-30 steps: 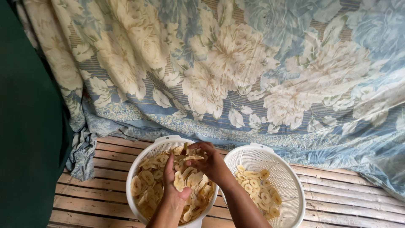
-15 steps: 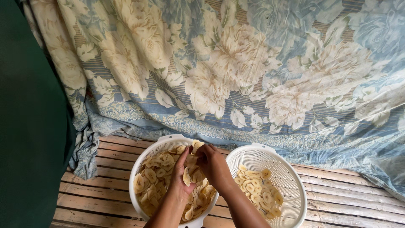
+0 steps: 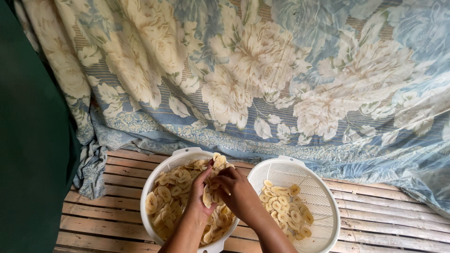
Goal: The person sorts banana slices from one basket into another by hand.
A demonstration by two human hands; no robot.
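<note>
Soft, even daylight; no glare. Faint shadows under the white perforated plastic baskets, lower centre. Sharp focus; left edge dim.

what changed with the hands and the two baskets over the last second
Both hands drew closer together over the left basket. The left hand and right hand now pinch one clump of pale banana slices at its far rim, lifted slightly. The right basket, its slices, the slatted platform and the floral cloth stayed put.

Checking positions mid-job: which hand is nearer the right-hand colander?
Right. The right hand is beside the colander rim; the left hand is farther off, over the sliced-fruit bowl.
</note>
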